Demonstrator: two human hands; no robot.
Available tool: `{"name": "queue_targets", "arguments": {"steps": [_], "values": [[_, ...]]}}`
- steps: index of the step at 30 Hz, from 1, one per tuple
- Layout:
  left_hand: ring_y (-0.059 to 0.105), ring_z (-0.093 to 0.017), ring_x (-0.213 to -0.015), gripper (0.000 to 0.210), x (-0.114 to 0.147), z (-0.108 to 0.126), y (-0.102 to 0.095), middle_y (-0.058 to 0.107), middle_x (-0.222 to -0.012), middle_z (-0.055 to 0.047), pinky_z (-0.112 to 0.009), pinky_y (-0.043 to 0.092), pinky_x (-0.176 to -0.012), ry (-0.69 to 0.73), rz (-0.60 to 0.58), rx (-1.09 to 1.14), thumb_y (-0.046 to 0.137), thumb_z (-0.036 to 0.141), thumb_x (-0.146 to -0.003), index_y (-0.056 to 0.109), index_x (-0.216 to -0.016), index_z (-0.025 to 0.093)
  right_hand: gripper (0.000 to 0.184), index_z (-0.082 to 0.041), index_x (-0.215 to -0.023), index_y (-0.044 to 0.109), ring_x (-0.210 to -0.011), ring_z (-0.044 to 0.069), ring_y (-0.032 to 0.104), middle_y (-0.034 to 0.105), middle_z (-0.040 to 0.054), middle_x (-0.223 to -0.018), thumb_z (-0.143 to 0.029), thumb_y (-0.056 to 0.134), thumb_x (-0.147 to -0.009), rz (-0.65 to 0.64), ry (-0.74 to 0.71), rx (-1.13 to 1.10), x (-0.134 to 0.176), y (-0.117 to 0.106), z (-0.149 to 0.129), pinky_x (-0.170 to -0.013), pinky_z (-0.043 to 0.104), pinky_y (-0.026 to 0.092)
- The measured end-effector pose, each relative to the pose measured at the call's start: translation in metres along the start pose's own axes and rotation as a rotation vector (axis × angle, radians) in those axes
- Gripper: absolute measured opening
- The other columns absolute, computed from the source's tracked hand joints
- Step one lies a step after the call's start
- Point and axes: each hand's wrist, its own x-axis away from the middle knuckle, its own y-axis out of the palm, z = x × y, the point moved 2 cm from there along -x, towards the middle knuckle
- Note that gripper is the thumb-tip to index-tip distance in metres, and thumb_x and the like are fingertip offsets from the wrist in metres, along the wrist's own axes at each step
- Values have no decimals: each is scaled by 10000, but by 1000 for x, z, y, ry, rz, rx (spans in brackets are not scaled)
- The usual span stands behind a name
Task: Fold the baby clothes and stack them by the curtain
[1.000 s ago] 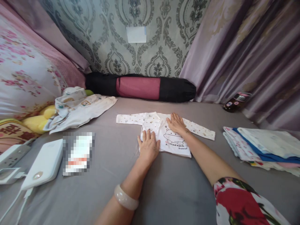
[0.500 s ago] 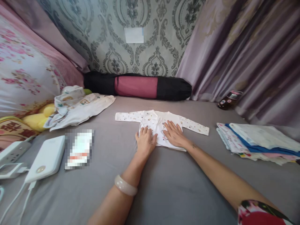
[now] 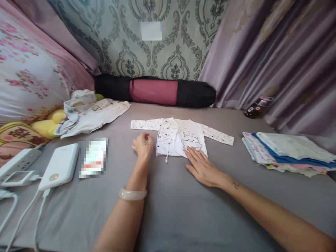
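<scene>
A small white baby shirt [image 3: 172,140] lies spread flat on the grey sheet, both speckled sleeves stretched out sideways. A cartoon animal is printed on its front, and a thin tie hangs past the hem. My right hand [image 3: 203,165] is open, its straight fingers resting on the shirt's lower right edge beside the print. Just left of the shirt, my left hand [image 3: 143,146] is curled closed and apart from the cloth. Nothing shows in its fingers. A pale bangle [image 3: 132,194] circles my left wrist.
Folded clothes [image 3: 288,150] are stacked at the right, near a dark bottle [image 3: 258,107]. A black and maroon roll [image 3: 153,91] lies along the wall. At left are a rumpled garment [image 3: 97,117], a power bank [image 3: 59,168], a power strip [image 3: 17,164] and a blurred-out item [image 3: 93,157].
My left hand has lifted off the shirt, moved left and curled closed. My right hand has slid down toward the hem, uncovering the printed animal. The view has tilted slightly.
</scene>
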Motion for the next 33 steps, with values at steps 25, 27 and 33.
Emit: {"name": "queue_targets", "arguments": {"steps": [25, 27, 33], "values": [[523, -292, -1071, 509, 11, 10, 21, 651, -1088, -65, -441, 357, -913, 253, -279, -182, 531, 346, -839, 473, -1344, 329, 668, -65, -1500, 231, -1465, 242, 99, 152, 149, -1586, -483, 209, -980, 6, 192, -1, -216, -4, 5, -1177, 418, 58], [523, -296, -1073, 471, 11, 10, 20, 642, -1088, -69, -446, 361, -912, 263, -294, -205, 515, 337, -846, 518, -1317, 358, 694, -56, -1506, 214, -1466, 238, 88, 149, 146, -1586, -502, 195, -975, 4, 221, 23, -219, -5, 13, -1179, 427, 34], [528, -297, -1085, 380, 8, 7, 27, 641, -1084, -84, -450, 376, -896, 264, -281, -224, 431, 256, -867, 662, -1156, 343, 694, -42, -1505, 215, -1462, 240, 110, 157, 138, -1586, -493, 165, -979, 55, 260, 13, -222, -6, 19, -1178, 430, 46]]}}
